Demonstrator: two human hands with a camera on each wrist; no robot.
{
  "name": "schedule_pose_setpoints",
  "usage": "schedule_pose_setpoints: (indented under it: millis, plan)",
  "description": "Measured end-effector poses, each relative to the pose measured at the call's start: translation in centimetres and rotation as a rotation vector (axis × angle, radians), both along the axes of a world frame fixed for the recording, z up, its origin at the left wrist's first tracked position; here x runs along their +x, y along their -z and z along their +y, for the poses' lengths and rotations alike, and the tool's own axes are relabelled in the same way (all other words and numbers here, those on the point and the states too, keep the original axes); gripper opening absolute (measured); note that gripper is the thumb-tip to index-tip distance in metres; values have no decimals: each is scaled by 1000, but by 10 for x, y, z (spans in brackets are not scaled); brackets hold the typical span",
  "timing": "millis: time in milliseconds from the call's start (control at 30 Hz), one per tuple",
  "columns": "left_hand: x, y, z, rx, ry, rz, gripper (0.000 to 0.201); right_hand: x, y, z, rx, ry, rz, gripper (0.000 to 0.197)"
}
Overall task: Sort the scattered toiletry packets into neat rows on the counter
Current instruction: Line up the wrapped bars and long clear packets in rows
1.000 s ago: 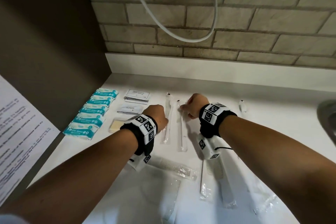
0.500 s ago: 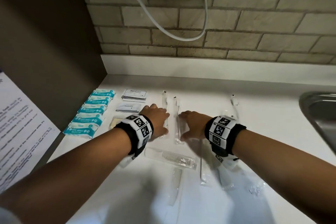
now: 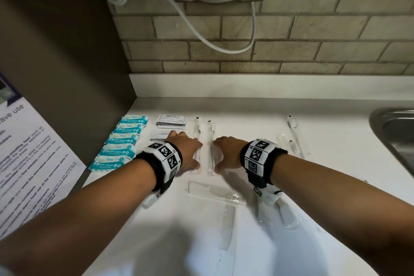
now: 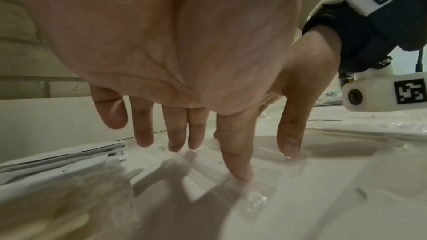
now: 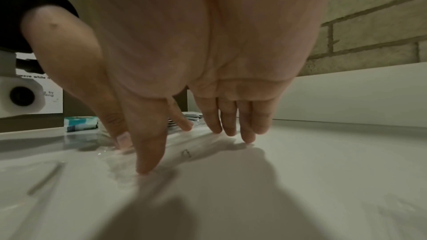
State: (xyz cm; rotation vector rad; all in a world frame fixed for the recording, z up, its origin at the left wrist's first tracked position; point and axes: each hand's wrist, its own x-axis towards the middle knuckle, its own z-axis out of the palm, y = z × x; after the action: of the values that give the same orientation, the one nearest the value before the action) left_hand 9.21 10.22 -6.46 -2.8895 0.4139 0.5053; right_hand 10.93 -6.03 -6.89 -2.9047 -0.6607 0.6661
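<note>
Two clear-wrapped toothbrush packets (image 3: 197,132) (image 3: 211,135) lie side by side, pointing at the wall. My left hand (image 3: 187,152) lies flat against the left one, fingers straight. In the left wrist view its thumb presses on the clear wrap (image 4: 256,196). My right hand (image 3: 227,152) lies flat against the right packet's outer side, and in the right wrist view its fingertips (image 5: 150,163) touch the counter. A row of teal packets (image 3: 122,141) and stacked white sachets (image 3: 171,120) lie left of my hands. Two wrapped combs (image 3: 215,192) (image 3: 228,226) lie nearer me.
More wrapped toothbrushes (image 3: 291,139) lie loose to the right. A steel sink (image 3: 394,139) cuts into the counter at far right. A dark side panel with a printed notice (image 3: 26,163) bounds the left, and a brick wall with a hanging white cable (image 3: 224,45) stands behind.
Both hands went from curled at the packets' far ends to flat, and slid toward me along the two toothbrush packets. The head view tilted up.
</note>
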Motion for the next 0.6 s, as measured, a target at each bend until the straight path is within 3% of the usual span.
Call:
schedule_pose_setpoints:
  millis: [600]
  plan:
    - [-2, -5, -1, -3, -10, -9, 51, -2, 1, 4, 41, 28, 7, 73]
